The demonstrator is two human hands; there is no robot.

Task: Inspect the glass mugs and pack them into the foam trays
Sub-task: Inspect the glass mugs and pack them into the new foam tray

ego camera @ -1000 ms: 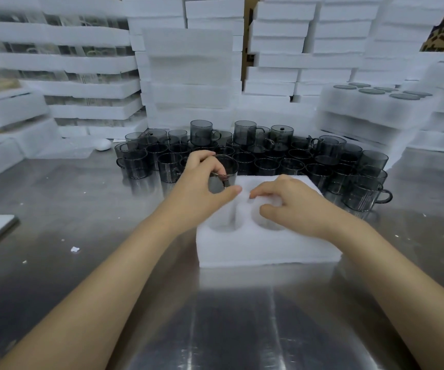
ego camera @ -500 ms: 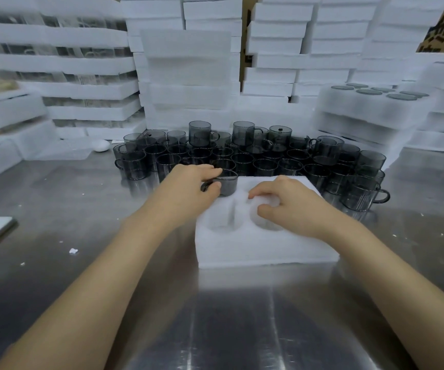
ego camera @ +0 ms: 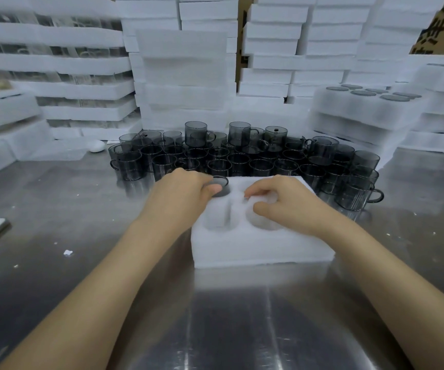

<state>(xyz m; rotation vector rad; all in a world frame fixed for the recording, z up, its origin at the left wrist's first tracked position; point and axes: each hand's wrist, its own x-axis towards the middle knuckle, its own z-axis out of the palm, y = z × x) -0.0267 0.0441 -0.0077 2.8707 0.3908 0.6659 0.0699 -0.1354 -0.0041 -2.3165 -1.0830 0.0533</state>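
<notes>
The steel tabletop is carrying everything here, and beyond both hands white foam stacks are filling the whole back of the view. At the far upper right, behind the stacks, a brown carton is showing dark printed characters, but they are cut off and I cannot read them; no other writing or brand is showing.

Just beyond the hands a big cluster of smoky glass mugs is waiting, upright, with the handles pointing in different directions. Under the hands the foam tray is lying with its long axis going left to right.

The left hand is holding one mug by the rim, with the thumb and fingers curled around it. This mug is sitting upright and deep in the far left pocket of the tray, directly below the fingertips, so only its top part is showing. The right hand is pressing the tray with bent fingers at the far right pocket, pinching nothing as far as I can see.

I am judging that this mug is nearly seated. The next mug must come from the cluster, which lies just past both hands, and the two near pockets are looking empty.
</notes>
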